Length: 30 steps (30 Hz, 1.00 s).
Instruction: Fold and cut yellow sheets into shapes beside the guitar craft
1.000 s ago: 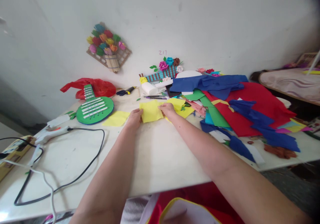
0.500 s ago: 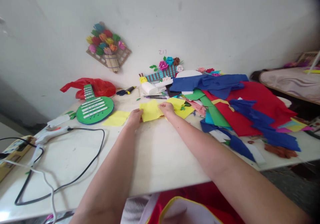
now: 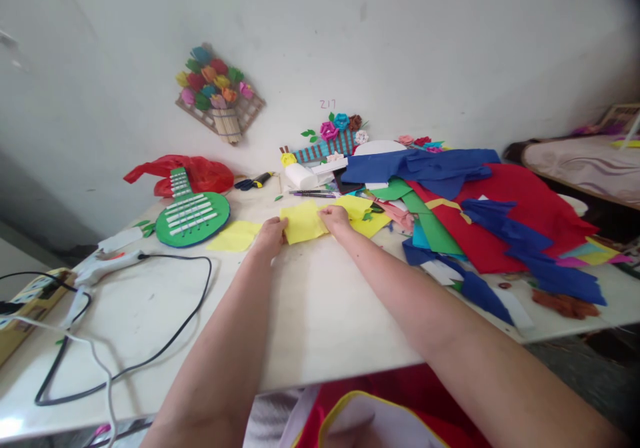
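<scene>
A rectangular piece of yellow crepe paper (image 3: 303,222) is stretched between my two hands, low over the white table (image 3: 325,308). My left hand (image 3: 272,236) pinches its left edge. At the right edge, the fingers of my right hand (image 3: 334,219) are closed on it. Just left of my left hand lies another flat yellow sheet (image 3: 234,236). More yellow paper (image 3: 356,208) lies behind and to the right of my right hand.
A hot glue gun (image 3: 107,267) with a looping black cord lies on the left, near a power strip (image 3: 35,305). Behind it stands a green guitar-shaped craft (image 3: 193,218). Scissors (image 3: 254,181) and pens (image 3: 314,195) lie toward the wall. Red felt (image 3: 525,201) and blue pieces (image 3: 420,168) cover the right.
The view has shifted very slightly. Both hands keep their hold on the yellow paper in nearly the same place.
</scene>
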Available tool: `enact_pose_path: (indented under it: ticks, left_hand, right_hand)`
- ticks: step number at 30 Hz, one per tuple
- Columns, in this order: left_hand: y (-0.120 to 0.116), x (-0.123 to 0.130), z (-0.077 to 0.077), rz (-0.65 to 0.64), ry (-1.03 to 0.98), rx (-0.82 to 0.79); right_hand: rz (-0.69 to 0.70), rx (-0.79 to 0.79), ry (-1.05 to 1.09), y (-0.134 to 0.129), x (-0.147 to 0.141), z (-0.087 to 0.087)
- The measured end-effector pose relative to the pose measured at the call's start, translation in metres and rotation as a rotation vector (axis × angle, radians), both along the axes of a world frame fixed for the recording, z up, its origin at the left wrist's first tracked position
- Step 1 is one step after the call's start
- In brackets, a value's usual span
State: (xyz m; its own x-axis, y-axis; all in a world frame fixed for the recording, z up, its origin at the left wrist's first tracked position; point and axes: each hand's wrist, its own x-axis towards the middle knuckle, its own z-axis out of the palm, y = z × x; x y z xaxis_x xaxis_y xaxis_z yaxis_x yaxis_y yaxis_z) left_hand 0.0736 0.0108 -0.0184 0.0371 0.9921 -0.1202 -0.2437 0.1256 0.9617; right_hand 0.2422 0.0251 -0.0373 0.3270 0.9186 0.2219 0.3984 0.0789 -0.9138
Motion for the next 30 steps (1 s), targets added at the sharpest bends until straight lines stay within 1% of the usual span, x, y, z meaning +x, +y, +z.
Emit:
enact_pose_path:
  ticks: [4,14,20,24,27,30]
  left_hand:
    - [-0.001,0.001,0.000,0.014,-0.024,-0.014]
    - [0.001,0.003,-0.001,0.037,0.008,0.002]
    - [0.002,0.002,-0.003,0.041,0.029,0.004]
    - [0.003,0.002,-0.004,0.040,0.037,0.002]
    - [0.003,0.002,-0.004,0.046,0.032,-0.001]
    - [0.003,0.001,-0.004,0.043,0.017,0.004]
  right_hand:
    - [-0.006,-0.013,-0.022,-0.001,0.000,0.001]
    - [0.000,-0.049,-0.047,-0.003,-0.001,0.005]
    - [-0.090,-0.078,-0.059,-0.005,-0.001,0.008]
    - [-0.005,-0.116,-0.026,-0.007,-0.003,0.009]
    - [0.056,-0.133,0.065,-0.009,-0.004,0.011]
    - [0.081,-0.125,0.138,-0.012,-0.005,0.012]
